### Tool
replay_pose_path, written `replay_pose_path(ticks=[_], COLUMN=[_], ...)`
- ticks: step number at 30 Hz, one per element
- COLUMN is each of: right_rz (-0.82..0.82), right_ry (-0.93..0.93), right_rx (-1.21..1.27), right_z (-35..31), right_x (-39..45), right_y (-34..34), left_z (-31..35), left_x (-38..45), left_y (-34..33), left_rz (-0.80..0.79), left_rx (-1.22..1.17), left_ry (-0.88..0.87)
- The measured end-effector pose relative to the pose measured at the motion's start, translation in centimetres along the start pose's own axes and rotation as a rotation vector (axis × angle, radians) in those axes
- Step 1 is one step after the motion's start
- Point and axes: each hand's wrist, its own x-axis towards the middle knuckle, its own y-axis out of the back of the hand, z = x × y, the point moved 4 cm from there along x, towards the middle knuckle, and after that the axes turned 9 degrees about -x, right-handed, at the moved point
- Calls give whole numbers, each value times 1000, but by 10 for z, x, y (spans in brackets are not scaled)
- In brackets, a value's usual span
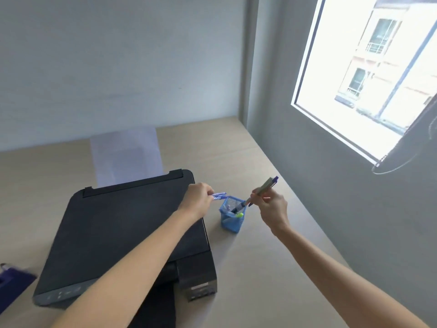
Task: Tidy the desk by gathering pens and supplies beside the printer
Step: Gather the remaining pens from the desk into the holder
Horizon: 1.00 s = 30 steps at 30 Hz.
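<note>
Purple plastic, some small object I cannot identify [11, 279], lies at the lower left edge of the frame on the pale wood bench [248, 268]. To its right sits the black printer [123, 228], lid shut, with a sheet of paper [126, 155] standing in its rear tray toward the wall.

Over the printer's right edge, the left hand [197, 200] is closed around a small bunch of blue-and-white pens [218, 195], their tips pointing right toward the rim of the blue mesh pen cup [230, 215]. That cup stands on the bench just beside the printer's right side and already holds several things: a dark marker, a light pen, something with a green end.

Right of the cup, the right hand [270, 207] pinches a beige-barrelled pen with a blue clicker [264, 189], held slanted, its lower end at or just inside the cup's rim; I cannot tell whether it touches the mesh.

By my reading, the step in hand is dropping gathered pens into the cup. The next move calls for easing the right hand's grip so the slanted pen slides in, then tilting the left hand's bunch tip-down over the opening. The cup looks light and fairly full, so a sideways nudge could tip it. The purple item at the far left probably remains to be collected.
</note>
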Motion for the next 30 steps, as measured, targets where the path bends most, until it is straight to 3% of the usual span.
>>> replay_pose_path(ticks=[5,12,16,18,21,24,30], right_rz=[-75,-146,-155,-148,-145,-146,-185], right_ry=[-57,2,46,21,-5,-44,-54], right_rx=[-25,-200,-243,-241,-249,-244,-257], right_z=[29,62,66,72,78,77,68], right_x=[29,51,57,58,58,60,76], right_y=[-35,-72,-73,-73,-73,-74,-81], left_z=[-1,-6,-14,-19,-25,-25,-40], left_x=[58,93,93,91,84,74,81], left_y=[-51,-99,-107,-109,-116,-120,-120], left_rz=[-70,-244,-235,-203,-209,-251,-166], left_rx=[134,319,331,165,-269,-665,-940], left_ry=[61,134,217,331,594,750,820])
